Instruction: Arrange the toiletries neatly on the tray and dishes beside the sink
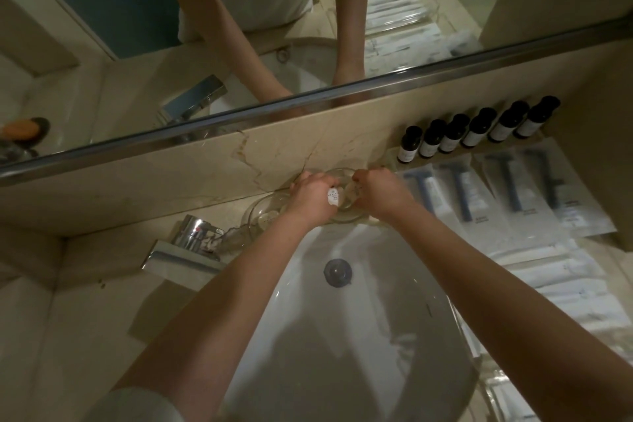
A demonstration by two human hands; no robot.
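Observation:
Behind the white sink [359, 336], two clear glass dishes stand on the counter. My left hand [310, 197] is closed around a small round white soap packet [334, 198] over the right glass dish [346, 214]. My right hand [380, 193] grips the far rim of that same dish. The left glass dish [263, 212] holds a small wrapped item. Several dark bottles [476, 132] with white labels line the wall at the right. In front of them lie packaged razors [507, 188] and other wrapped toiletries on a clear tray [489, 373].
A chrome faucet [191, 243] stands left of the dishes. The sink drain [337, 271] lies just below my arms. A mirror [239, 27] with a metal edge runs along the wall behind the counter.

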